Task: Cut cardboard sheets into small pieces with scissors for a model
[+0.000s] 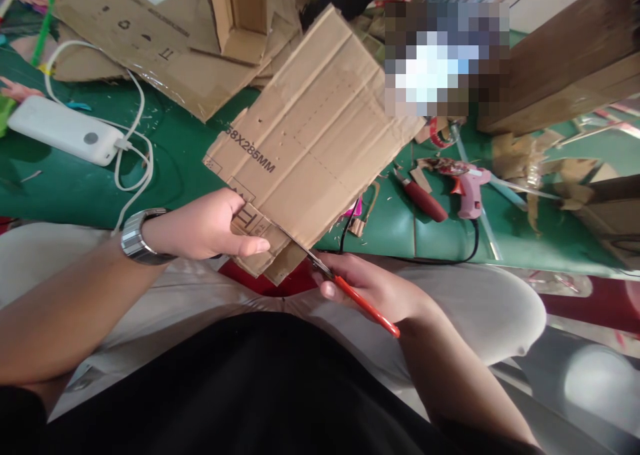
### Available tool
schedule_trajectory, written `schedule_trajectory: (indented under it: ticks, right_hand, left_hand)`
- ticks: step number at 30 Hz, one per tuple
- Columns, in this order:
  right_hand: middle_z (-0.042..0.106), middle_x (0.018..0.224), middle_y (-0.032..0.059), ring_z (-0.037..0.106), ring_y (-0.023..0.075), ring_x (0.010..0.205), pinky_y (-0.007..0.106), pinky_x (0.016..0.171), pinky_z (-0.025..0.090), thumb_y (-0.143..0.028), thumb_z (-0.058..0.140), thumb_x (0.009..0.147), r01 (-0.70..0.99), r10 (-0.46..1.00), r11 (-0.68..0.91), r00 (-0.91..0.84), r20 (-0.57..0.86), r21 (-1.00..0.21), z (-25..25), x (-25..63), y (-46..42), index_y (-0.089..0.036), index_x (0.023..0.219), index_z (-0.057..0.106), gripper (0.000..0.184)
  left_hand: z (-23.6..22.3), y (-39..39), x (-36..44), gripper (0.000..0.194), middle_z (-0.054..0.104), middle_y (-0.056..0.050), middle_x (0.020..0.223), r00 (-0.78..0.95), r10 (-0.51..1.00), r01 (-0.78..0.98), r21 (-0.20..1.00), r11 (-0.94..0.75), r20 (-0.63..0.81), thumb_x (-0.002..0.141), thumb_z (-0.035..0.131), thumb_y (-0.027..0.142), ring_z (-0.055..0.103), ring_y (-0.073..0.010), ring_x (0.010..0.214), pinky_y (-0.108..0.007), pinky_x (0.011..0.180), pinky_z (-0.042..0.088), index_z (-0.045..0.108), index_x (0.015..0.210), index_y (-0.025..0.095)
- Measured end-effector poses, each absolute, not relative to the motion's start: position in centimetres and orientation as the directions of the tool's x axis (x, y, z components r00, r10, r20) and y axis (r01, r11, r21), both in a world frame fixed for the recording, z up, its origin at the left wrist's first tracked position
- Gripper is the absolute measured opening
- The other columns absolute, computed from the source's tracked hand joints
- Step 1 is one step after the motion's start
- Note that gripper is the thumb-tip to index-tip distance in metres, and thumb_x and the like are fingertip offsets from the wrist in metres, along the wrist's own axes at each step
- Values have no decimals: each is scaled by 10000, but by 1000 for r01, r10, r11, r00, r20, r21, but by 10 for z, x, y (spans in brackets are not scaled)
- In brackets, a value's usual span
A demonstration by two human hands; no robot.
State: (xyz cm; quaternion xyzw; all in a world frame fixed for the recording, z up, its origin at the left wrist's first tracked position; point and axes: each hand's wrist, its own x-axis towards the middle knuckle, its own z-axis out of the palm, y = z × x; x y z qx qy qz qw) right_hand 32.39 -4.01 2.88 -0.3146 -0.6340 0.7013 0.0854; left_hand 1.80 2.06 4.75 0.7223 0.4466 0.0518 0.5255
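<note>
A creased sheet of brown cardboard (320,128) with printed lettering is tilted over my lap and the table edge. My left hand (210,225), with a metal watch (146,236) on the wrist, grips its lower left corner, thumb on top and the other fingers hidden beneath. My right hand (367,285) is closed around scissors (360,301) with red-orange handles. Their blades lie along the cardboard's lower part, pointing up and left, where a strip is partly separated from the sheet. Some of the right fingers are hidden.
On the green table (175,205) lie a white power bank (63,129) with a cable, a pink glue gun (469,191) and a red-handled knife (423,198). More cardboard (190,75) is piled behind. A large brown box-like piece (555,61) stands at the right.
</note>
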Motion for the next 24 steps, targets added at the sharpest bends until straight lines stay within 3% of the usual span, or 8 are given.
schedule_trajectory:
  ticks: [8, 13, 20, 24]
  right_hand:
    - [482, 827, -25, 402, 131, 738, 262, 652, 367, -692, 616, 1055, 210, 555, -238, -772, -310, -948, 25, 320, -42, -203, 899, 510, 523]
    - [454, 825, -33, 391, 129, 737, 261, 654, 358, -675, 646, 1046, 191, 560, -279, -764, -321, -941, 21, 321, -41, -198, 899, 519, 515]
    - [434, 823, -31, 385, 131, 747, 257, 661, 356, -616, 596, 1096, 109, 540, -296, -801, -260, -949, 17, 318, -41, -197, 915, 530, 461]
    - [437, 809, -29, 387, 136, 746, 255, 644, 356, -671, 576, 1086, 137, 525, -278, -807, -270, -951, 18, 317, -41, -205, 914, 522, 500]
  left_hand:
    - [48, 21, 20, 459, 845, -37, 1145, 596, 699, 584, 811, -39, -395, 843, 811, 478, 769, -312, 1159, -360, 1014, 596, 787, 1238, 245]
    - [48, 22, 20, 406, 847, -39, 1042, 545, 714, 626, 780, 3, -441, 841, 807, 525, 781, -284, 986, -336, 881, 616, 773, 1085, 203]
    - [49, 20, 19, 505, 838, -61, 1192, 537, 741, 635, 772, -39, -404, 815, 822, 539, 762, -336, 1135, -357, 925, 609, 762, 1184, 199]
    - [50, 19, 19, 476, 843, -53, 1088, 521, 746, 655, 755, -37, -415, 803, 818, 561, 775, -301, 1005, -332, 852, 599, 762, 1099, 192]
